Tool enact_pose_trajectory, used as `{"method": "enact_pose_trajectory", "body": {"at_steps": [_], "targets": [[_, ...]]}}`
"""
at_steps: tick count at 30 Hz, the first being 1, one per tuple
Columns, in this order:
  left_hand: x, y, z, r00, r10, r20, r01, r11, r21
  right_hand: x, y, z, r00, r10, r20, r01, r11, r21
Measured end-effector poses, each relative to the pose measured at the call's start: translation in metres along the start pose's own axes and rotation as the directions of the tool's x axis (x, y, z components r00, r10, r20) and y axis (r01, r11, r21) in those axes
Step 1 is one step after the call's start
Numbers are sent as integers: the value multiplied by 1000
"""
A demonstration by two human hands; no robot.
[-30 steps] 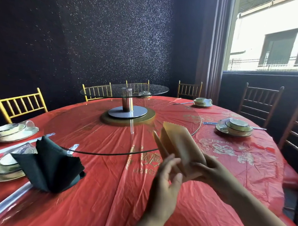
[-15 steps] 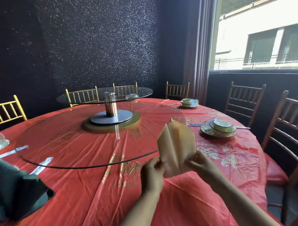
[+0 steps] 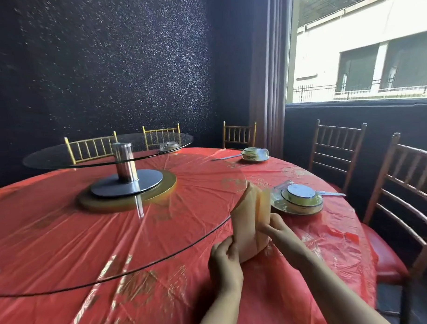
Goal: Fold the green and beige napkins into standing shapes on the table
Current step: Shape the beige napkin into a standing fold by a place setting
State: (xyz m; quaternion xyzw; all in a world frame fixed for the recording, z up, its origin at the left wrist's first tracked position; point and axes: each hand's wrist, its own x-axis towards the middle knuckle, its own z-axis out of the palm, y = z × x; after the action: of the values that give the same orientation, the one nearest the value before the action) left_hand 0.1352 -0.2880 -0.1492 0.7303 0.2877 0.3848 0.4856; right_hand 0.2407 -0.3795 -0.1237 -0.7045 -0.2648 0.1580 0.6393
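Now that the green napkin has slipped out of view at the left, we hold the beige napkin (image 3: 251,223) upright just right of centre. Our left hand (image 3: 224,260) and right hand (image 3: 276,228) pinch its sides, and it looks nearly ready to stand.

Restaurant banquet room, large round table (image 3: 65,239) under red plastic cover, glass lazy Susan (image 3: 105,151) at its centre, place settings (image 3: 296,200) along its edge, banquet chairs (image 3: 335,152) around, dark glitter wall (image 3: 107,68).
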Motion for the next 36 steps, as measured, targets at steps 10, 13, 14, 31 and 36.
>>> {"method": "enact_pose_trajectory", "body": {"at_steps": [10,13,14,31,36], "targets": [[5,1,24,1000,-13,-20,13,1000,14,21,10,-14,997,12,72,-25,982,186],[-1,6,25,999,21,-24,-21,1000,-1,20,11,-15,996,43,72,-58,975,216],[-3,10,25,998,49,-40,-50,999,-14,21,12,-17,997,49,61,-61,977,205],[9,41,22,910,356,-213,-364,931,3,26,15,-23,979,133,-157,-86,957,277],[4,25,8,924,306,-230,-344,927,-150,34,21,-21,941,224,-254,-139,940,312]]}}
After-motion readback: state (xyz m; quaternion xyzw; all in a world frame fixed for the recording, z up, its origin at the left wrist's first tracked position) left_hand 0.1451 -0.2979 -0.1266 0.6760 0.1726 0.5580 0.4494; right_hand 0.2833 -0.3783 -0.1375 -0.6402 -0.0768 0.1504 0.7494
